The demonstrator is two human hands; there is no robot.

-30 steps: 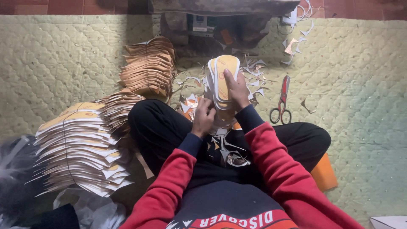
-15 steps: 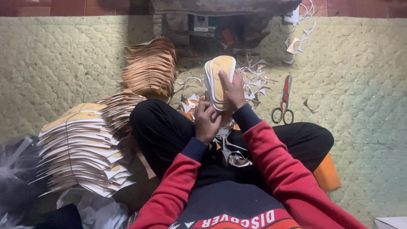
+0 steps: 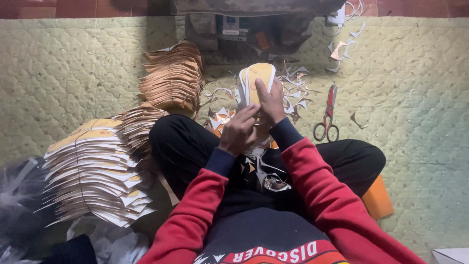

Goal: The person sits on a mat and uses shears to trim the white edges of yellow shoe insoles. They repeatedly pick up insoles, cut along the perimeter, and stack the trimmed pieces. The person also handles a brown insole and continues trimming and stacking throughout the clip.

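A home floor workshop. A quilted green mat [image 3: 73, 63] holds stacked card cutouts [image 3: 93, 171], scissors [image 3: 328, 115] and paper offcuts [image 3: 293, 93].

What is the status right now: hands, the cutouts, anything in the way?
Right hand grips cutout stack upright. Left hand steadies its lower edge. Scissors idle on mat, apart. Scraps around knees.

Yellow-and-white card stack [image 3: 255, 83] — red sleeves [image 3: 312, 176], red-handled scissors [image 3: 328, 115] right; pale green quilted mat [image 3: 73, 63]; black trousers [image 3: 181, 146].

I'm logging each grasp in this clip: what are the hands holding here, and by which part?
Both hold a stack of oval yellow-and-white card cutouts: the right hand grips its lower end, and the left hand touches its lower left edge.
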